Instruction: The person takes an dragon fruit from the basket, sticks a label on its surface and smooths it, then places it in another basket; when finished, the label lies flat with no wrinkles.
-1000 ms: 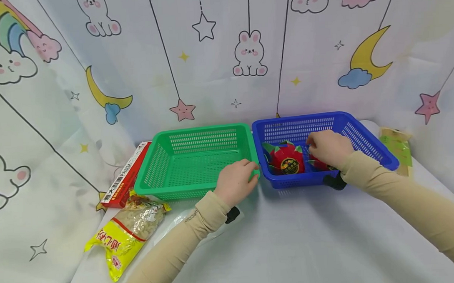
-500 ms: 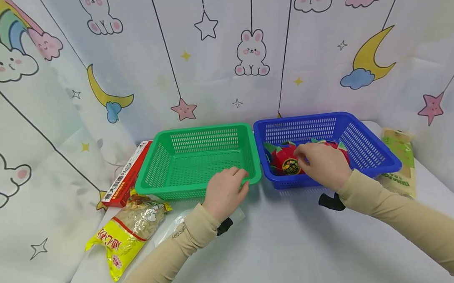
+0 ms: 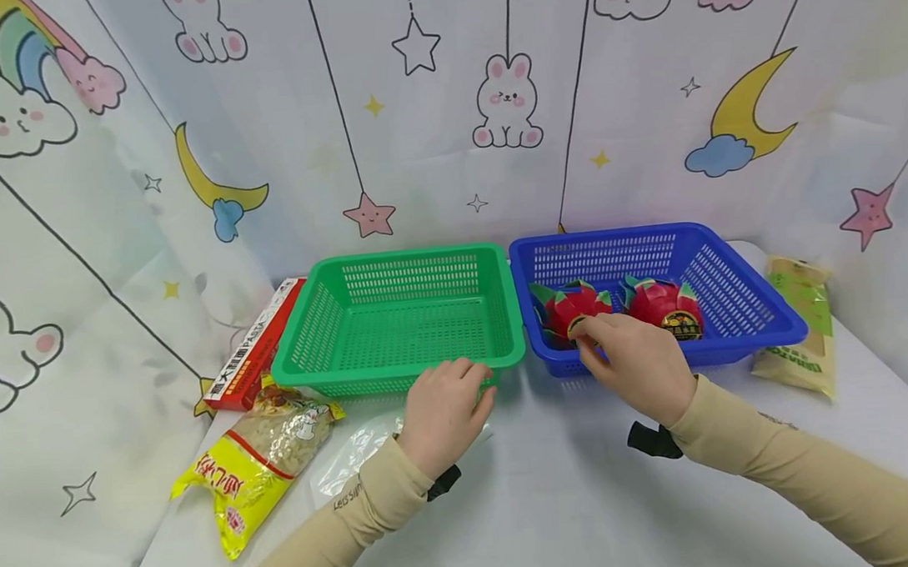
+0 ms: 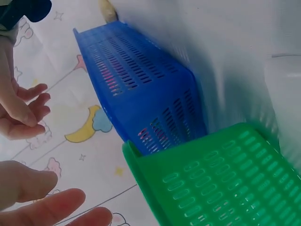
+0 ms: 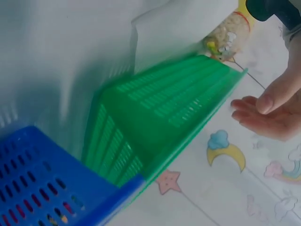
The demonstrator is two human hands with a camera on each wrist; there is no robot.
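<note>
Two red dragon fruits with green tips lie in the blue basket [image 3: 734, 349] in the head view. The left dragon fruit [image 3: 575, 300] is partly covered by my right hand [image 3: 640, 364]; the right dragon fruit [image 3: 663, 303] shows a black and gold label. That hand hovers over the basket's front rim, fingers loosely bent, holding nothing. My left hand [image 3: 445, 417] is in front of the green basket [image 3: 397, 374], near its front right corner, fingers relaxed. Both hands are apart from the baskets in the left wrist view, where the right hand [image 4: 19, 101] appears without anything in it.
A red pasta box [image 3: 257, 345] leans left of the green basket, with a yellow bag of pasta [image 3: 261, 457] before it. Clear plastic [image 3: 355, 454] lies under the left forearm. Right of the blue basket is a green and beige packet [image 3: 801, 330]. A patterned curtain [image 3: 434, 151] hangs behind.
My right hand has come away from the right dragon fruit, moving left and toward the front, so that fruit now shows. My left hand has drawn back slightly from the green basket's rim.
</note>
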